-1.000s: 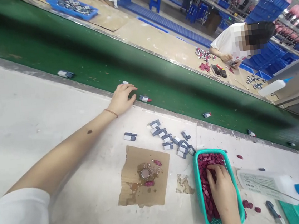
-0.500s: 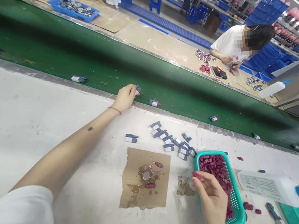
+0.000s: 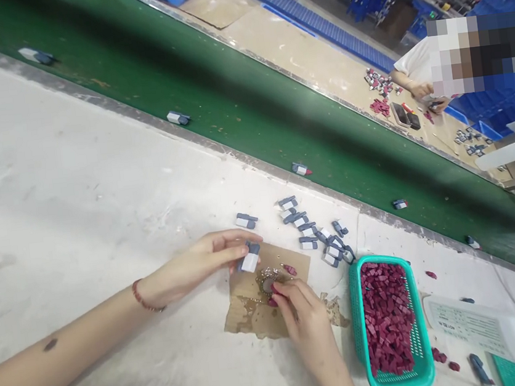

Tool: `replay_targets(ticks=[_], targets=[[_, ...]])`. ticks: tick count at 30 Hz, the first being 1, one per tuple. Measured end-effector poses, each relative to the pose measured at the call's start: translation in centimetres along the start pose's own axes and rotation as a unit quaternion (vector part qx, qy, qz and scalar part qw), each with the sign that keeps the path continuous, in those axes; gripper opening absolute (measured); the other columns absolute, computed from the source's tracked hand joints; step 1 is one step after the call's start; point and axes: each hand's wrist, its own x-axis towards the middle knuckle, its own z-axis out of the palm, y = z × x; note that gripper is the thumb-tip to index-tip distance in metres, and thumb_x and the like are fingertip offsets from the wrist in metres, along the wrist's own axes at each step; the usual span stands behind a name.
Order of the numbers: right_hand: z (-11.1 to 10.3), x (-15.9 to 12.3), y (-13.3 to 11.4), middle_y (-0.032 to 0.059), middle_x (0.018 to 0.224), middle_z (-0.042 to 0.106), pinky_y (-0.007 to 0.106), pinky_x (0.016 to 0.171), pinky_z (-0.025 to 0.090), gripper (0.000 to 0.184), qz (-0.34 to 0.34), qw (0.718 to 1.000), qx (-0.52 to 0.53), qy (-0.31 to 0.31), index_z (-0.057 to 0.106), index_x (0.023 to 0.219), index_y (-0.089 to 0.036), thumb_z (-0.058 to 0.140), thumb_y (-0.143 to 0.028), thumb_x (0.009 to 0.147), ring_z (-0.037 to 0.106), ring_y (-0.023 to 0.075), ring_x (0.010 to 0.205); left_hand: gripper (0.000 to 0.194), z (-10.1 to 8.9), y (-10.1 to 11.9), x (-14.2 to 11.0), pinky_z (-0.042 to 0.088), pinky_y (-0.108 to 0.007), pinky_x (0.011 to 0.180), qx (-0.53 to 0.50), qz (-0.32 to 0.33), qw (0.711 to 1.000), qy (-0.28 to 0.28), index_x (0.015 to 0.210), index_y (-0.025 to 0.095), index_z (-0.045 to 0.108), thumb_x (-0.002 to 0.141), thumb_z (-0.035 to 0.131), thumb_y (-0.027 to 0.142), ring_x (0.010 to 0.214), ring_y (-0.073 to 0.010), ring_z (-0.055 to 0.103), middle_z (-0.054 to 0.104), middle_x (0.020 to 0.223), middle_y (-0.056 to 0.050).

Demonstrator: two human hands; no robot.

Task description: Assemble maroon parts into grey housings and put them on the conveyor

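Observation:
My left hand point(image 3: 200, 261) pinches a small grey-and-white plastic part point(image 3: 249, 259) between thumb and fingers, above the edge of a brown cardboard piece point(image 3: 248, 321). My right hand point(image 3: 311, 317) is closed at the fingertips on a small dark red piece point(image 3: 275, 287), beside a round wet spot point(image 3: 268, 283) on the stained cardboard. Another dark red piece point(image 3: 289, 269) lies on the cardboard behind my right fingers. To the right stands a green basket point(image 3: 359, 330) filled with such dark red pieces point(image 3: 388, 320).
More grey-and-white parts point(image 3: 308, 229) lie behind the cardboard. Beyond runs a green conveyor belt point(image 3: 238, 108) carrying spaced parts point(image 3: 178, 117). At right lie a white bottle point(image 3: 482, 328) with a blue cap and a green tray point(image 3: 514, 368). A co-worker point(image 3: 420, 69) sits across the belt.
My left hand picked a grey-and-white part off the belt and brought it back over the cardboard. My right hand took a dark red piece from the basket and moved left to the cardboard.

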Motion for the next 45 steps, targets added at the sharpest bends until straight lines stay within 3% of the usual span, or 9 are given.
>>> replay_targets(ticks=[4, 7, 17, 23, 27, 30, 36, 45], targets=[[0.4, 0.6, -0.1, 0.0086, 0.088, 0.069, 0.032, 0.07, 0.058, 0.028, -0.026, 0.995, -0.078, -0.048, 0.067, 0.101, -0.02, 0.04, -0.015, 0.097, 0.068, 0.0213, 0.082, 0.038, 0.3, -1.3, -0.7, 0.052, -0.028, 0.065, -0.046, -0.048, 0.995, -0.08, 0.1, 0.021, 0.074, 0.067, 0.077, 0.04, 0.064, -0.0158, 0.06, 0.071, 0.089, -0.005], [0.2, 0.7, -0.1, 0.0078, 0.087, 0.069, 0.032, 0.072, 0.058, 0.027, -0.022, 0.996, -0.075, -0.051, 0.067, 0.1, -0.021, 0.04, -0.016, 0.097, 0.068, 0.0211, 0.082, 0.034, 0.6, -2.2, -0.9, 0.054, -0.03, 0.07, -0.085, -0.073, 0.988, -0.106, 0.092, 0.02, 0.075, 0.064, 0.081, 0.039, 0.07, -0.0178, 0.063, 0.069, 0.082, -0.004], [-1.2, 0.2, -0.1, 0.008, 0.092, 0.071, 0.031, 0.077, 0.057, 0.018, 0.07, 0.995, 0.07, 0.005, 0.068, 0.098, -0.02, 0.052, -0.017, 0.092, 0.068, 0.0191, 0.086, 0.034, 1.1, -3.8, -0.8, 0.05, -0.024, 0.066, -0.158, -0.086, 0.979, -0.099, 0.085, 0.017, 0.071, 0.06, 0.085, 0.036, 0.067, -0.013, 0.059, 0.064, 0.071, 0.0], [-1.6, 0.4, -1.5, 0.0055, 0.081, 0.074, 0.027, 0.063, 0.057, 0.006, 0.152, 0.957, 0.231, 0.084, 0.073, 0.086, -0.021, 0.068, -0.024, 0.082, 0.069, 0.0185, 0.073, 0.039, 1.7, -4.6, -0.9, 0.048, -0.023, 0.06, -0.159, -0.085, 0.979, -0.094, 0.083, 0.016, 0.07, 0.059, 0.085, 0.042, 0.061, -0.0125, 0.059, 0.066, 0.069, -0.001], [-1.0, 0.6, -2.4, 0.0028, 0.071, 0.073, 0.023, 0.048, 0.053, 0.01, 0.195, 0.927, 0.309, 0.088, 0.073, 0.084, -0.02, 0.069, -0.029, 0.081, 0.064, 0.0132, 0.05, 0.035, 1.9, -4.9, -1.3, 0.049, -0.025, 0.064, -0.14, -0.054, 0.987, -0.064, 0.081, 0.017, 0.067, 0.059, 0.085, 0.037, 0.064, -0.0138, 0.061, 0.068, 0.071, -0.001], [-0.6, 0.8, -2.7, 0.0035, 0.073, 0.073, 0.023, 0.048, 0.054, 0.012, 0.198, 0.921, 0.323, 0.093, 0.074, 0.084, -0.02, 0.07, -0.031, 0.08, 0.064, 0.0132, 0.05, 0.034, 2.2, -4.9, -1.5, 0.052, -0.028, 0.068, -0.134, -0.012, 0.99, -0.045, 0.078, 0.018, 0.064, 0.058, 0.086, 0.034, 0.071, -0.0158, 0.063, 0.069, 0.08, -0.003], [-0.2, 1.1, -3.0, 0.0043, 0.077, 0.074, 0.024, 0.051, 0.055, 0.01, 0.191, 0.926, 0.315, 0.078, 0.074, 0.085, -0.02, 0.069, -0.027, 0.081, 0.065, 0.0136, 0.053, 0.032, 2.3, -4.9, -1.6, 0.053, -0.028, 0.073, -0.128, 0.007, 0.991, -0.044, 0.077, 0.018, 0.063, 0.059, 0.085, 0.031, 0.076, -0.0165, 0.064, 0.07, 0.081, -0.002], [-0.3, 1.4, -3.2, 0.0047, 0.079, 0.073, 0.028, 0.063, 0.057, 0.011, 0.12, 0.97, 0.207, 0.048, 0.072, 0.086, -0.021, 0.061, -0.023, 0.087, 0.068, 0.0173, 0.068, 0.034, 2.4, -5.6, -1.6, 0.054, -0.031, 0.068, -0.086, 0.011, 0.996, -0.012, 0.077, 0.019, 0.065, 0.058, 0.084, 0.039, 0.073, -0.0197, 0.064, 0.069, 0.075, -0.003]])
